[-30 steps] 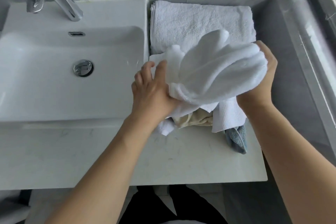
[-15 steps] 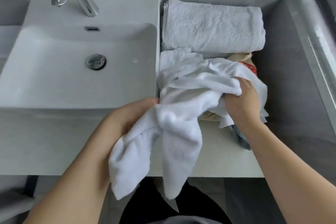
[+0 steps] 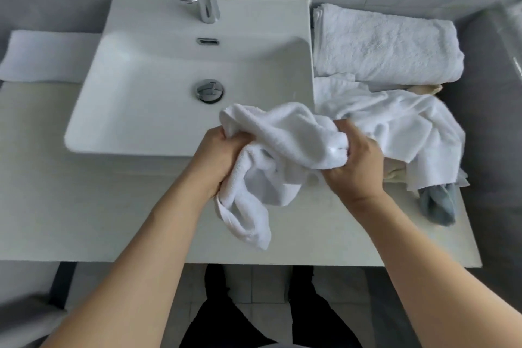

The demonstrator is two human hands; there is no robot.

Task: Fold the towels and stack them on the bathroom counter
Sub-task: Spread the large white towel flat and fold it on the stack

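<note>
White terry cloth fills both my hands: my left hand (image 3: 223, 155) and my right hand (image 3: 356, 161) each grip a bunch of the same crumpled white towel (image 3: 282, 155), fingers curled tight into it. I hold it in the air in front of the sink (image 3: 158, 99), above the counter (image 3: 99, 206), so that its loose end can hang down and I can find the corners. It is not folded yet, I think. To the right of the sink, at the back, one folded white towel (image 3: 387, 45) lies already, probably the base of the stack. In front of it waits the unfolded pile (image 3: 401, 121), with a beige cloth (image 3: 395, 172) and a grey-blue cloth (image 3: 440, 203) under the white ones.
</note>
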